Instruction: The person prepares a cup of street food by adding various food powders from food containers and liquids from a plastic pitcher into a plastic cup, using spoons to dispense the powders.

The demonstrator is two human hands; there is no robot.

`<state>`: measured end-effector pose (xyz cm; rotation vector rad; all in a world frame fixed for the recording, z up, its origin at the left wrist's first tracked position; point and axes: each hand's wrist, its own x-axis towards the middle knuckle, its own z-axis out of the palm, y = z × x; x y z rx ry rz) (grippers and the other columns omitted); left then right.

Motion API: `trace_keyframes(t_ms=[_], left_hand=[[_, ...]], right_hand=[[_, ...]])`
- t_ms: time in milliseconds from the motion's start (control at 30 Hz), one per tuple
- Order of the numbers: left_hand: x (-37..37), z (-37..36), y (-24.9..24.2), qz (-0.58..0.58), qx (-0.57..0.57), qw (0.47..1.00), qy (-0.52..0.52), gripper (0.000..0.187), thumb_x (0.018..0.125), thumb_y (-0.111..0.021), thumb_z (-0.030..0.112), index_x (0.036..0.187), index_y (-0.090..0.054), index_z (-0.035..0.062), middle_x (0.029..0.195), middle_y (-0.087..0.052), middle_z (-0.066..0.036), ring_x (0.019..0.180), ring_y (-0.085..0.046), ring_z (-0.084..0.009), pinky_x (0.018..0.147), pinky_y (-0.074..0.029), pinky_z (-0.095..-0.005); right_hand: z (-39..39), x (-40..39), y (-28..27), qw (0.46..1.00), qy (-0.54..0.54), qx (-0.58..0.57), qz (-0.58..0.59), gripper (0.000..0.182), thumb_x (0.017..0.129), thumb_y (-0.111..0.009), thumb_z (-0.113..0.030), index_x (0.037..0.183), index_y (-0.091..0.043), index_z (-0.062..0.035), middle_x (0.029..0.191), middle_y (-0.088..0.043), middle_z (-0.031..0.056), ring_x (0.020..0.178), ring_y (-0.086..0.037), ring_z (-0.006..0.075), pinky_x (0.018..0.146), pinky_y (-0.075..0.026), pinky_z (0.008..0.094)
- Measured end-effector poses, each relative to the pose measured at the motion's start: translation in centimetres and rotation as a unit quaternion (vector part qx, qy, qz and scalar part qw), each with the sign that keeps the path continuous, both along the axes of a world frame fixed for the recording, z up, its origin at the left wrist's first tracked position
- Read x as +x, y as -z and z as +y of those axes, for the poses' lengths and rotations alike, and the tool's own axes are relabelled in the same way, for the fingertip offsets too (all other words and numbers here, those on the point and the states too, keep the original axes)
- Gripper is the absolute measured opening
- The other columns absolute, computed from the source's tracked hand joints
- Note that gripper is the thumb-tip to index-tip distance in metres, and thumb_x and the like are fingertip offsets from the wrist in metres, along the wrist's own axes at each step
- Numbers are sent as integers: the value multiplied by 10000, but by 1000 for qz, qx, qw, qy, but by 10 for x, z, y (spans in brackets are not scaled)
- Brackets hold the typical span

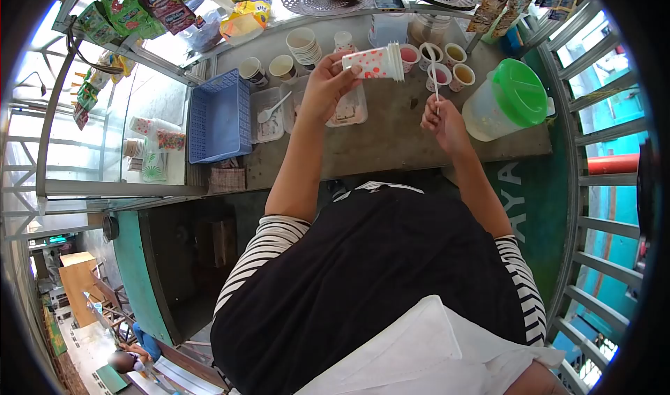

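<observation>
My left hand (325,88) holds a stack of white paper cups with red dots (375,63) on its side above the counter. My right hand (441,119) pinches a thin white spoon (435,81) upright, its top near several filled paper cups (450,65) of pink and brownish liquid. Between my hands lies a clear plastic tray (349,109).
A pitcher with a green lid (508,100) stands at the right of the grey counter (391,140). A blue basket (220,116), a tray with a white spoon (269,112), more cups (303,45) and hanging snack packets (150,4) are at left and back. Metal bars (593,185) close the right side.
</observation>
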<state>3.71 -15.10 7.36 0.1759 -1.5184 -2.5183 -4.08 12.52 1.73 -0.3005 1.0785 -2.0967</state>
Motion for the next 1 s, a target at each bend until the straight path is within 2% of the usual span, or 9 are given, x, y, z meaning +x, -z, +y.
trace_keyframes(t_ms=[100,300,433,500,533,600,633,700,1000], left_hand=[[2,18,8,-19,-20,1000,6,414,905,-728,117,1264,-536,39,1113,-672,-36,987,-658,-112,854,-561,-267],[8,41,13,-25,-34,999,-23,447,878,-756,106,1257,-535,20,1124,-674,-60,989,-660,-121,858,-551,-272],[16,51,10,-10,-72,995,-66,497,835,-792,65,1252,-532,-10,1143,-671,-111,1012,-665,-145,837,-558,-279],[21,53,10,-8,-92,992,-82,504,828,-799,64,1249,-532,-14,1153,-669,-123,1012,-670,-155,835,-559,-280],[24,54,10,-3,-113,990,-89,512,821,-807,63,1246,-533,-17,1163,-667,-135,1012,-675,-165,833,-560,-282],[27,55,12,-15,-118,988,-101,511,820,-808,66,1243,-533,-19,1167,-667,-140,1006,-680,-172,835,-561,-285],[29,55,13,-24,-125,987,-103,511,820,-809,68,1241,-534,-21,1171,-666,-146,999,-685,-179,837,-562,-288],[33,55,14,-27,-125,985,-115,513,819,-810,69,1241,-534,-22,1165,-668,-152,988,-689,-183,834,-564,-290],[57,34,28,-29,-99,984,-145,514,834,-791,69,1263,-522,-20,1141,-670,-160,1005,-687,-195,841,-572,-295]], right_hand=[[2,-16,-19,992,56,77,78,158,934,-441,-216,808,-409,-125,671,-322,-42,575,-312,80,541,-308,246],[-9,-28,-47,978,108,134,120,165,934,-442,-212,791,-418,-134,653,-383,-38,567,-377,73,531,-332,239],[3,-56,-19,985,3,119,123,206,975,-446,-284,849,-481,-124,673,-438,-32,593,-429,70,529,-333,231],[-2,-58,-16,969,3,180,167,298,988,-538,-382,937,-546,-89,857,-573,29,715,-545,84,591,-453,225],[-8,-54,-19,969,-8,181,167,298,988,-538,-382,937,-546,-89,857,-573,29,715,-545,84,591,-453,225],[-20,-41,-27,972,31,106,209,377,922,-704,-370,1035,-551,-45,1161,-598,118,910,-626,125,722,-561,266],[-22,-43,-28,972,23,105,209,377,922,-704,-370,1035,-551,-45,1161,-598,118,910,-626,125,722,-561,266],[-27,-48,-30,963,-98,113,226,476,843,-807,-246,1117,-504,-2,1358,-516,182,1078,-623,182,843,-587,325],[-40,-71,-17,972,-116,96,180,593,818,-813,-135,1250,-428,-3,1290,-555,161,1079,-623,185,912,-530,288]])
